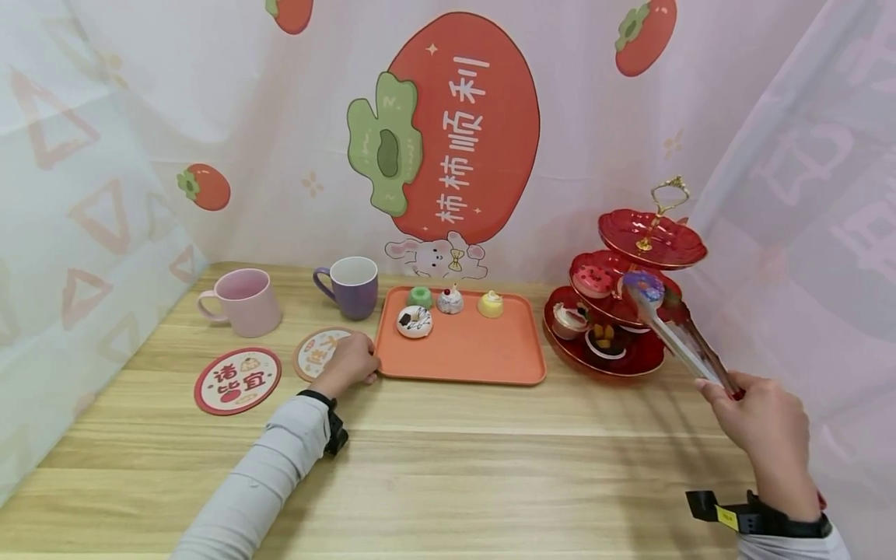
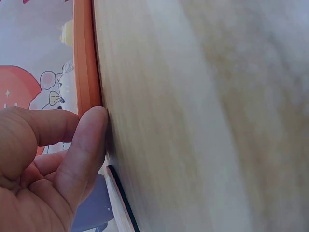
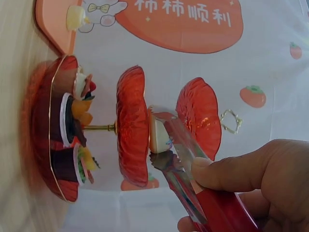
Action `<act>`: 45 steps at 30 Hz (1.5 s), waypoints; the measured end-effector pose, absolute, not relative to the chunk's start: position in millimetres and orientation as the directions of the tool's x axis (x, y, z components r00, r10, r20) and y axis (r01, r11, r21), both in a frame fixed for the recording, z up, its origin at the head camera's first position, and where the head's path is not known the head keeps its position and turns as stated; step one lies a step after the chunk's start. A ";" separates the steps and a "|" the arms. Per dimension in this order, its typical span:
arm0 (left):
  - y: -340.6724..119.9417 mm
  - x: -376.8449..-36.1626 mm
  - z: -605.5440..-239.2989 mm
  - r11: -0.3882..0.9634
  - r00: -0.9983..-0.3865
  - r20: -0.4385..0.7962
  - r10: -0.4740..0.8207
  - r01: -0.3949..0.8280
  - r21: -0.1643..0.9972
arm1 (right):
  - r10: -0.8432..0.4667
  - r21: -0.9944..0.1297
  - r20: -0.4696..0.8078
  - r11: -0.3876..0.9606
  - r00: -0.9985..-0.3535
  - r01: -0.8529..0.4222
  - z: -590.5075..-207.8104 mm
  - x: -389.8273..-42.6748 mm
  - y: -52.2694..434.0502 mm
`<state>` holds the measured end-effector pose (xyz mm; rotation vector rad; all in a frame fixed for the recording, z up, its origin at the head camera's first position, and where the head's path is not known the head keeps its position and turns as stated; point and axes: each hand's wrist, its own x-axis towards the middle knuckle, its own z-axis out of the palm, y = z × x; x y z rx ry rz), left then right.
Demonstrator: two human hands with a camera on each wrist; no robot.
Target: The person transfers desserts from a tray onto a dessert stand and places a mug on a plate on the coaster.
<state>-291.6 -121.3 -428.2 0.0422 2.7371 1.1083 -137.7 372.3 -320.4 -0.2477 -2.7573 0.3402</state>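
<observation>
Donut point(image 1: 644, 286), purple-iced, sits pinched in the tips of the tongs point(image 1: 682, 336) at the level of the middle tier of the red stand point(image 1: 654, 241), on the right of the table point(image 1: 448, 467); whether it touches the tier I cannot tell, though the right wrist view shows it just beside that tier's rim. The right hand point(image 1: 766, 428) grasps the tongs by their red handle, thumb pressed on the upper blade, and that squeeze looks like the whole of what holds the donut, so I would judge an even pressure matters most: slacken and the donut drops among the cakes on the lower tier, squeeze harder and the icing may mark. Moving it level and slowly, clear of the gold centre rod and the tier above, seems the safe way. Further left lies the orange tray point(image 1: 462, 354) with a white donut point(image 1: 414, 321) and three small cakes along its far edge. The left hand point(image 1: 350, 362) rests curled against the tray's near left corner, thumb touching the rim, which should steady the tray. Beyond it are two coasters, a pink mug point(image 1: 241, 302) and a purple mug point(image 1: 350, 286).
</observation>
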 end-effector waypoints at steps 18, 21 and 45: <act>-119.9 -291.3 -429.8 0.726 -0.983 -0.161 0.092 -0.044 0.686 | 0.239 -0.210 0.191 0.957 -0.952 0.199 -302.6 -156.0 392.4; -119.3 -292.2 -430.4 0.724 -0.983 -0.158 0.096 -0.040 0.689 | 0.250 -0.203 0.168 0.955 -0.954 0.214 -302.2 -158.7 395.4; -120.3 -292.8 -430.6 0.726 -0.983 -0.164 0.081 -0.055 0.685 | 0.253 -0.201 0.158 0.954 -0.954 0.220 -292.6 -178.0 390.0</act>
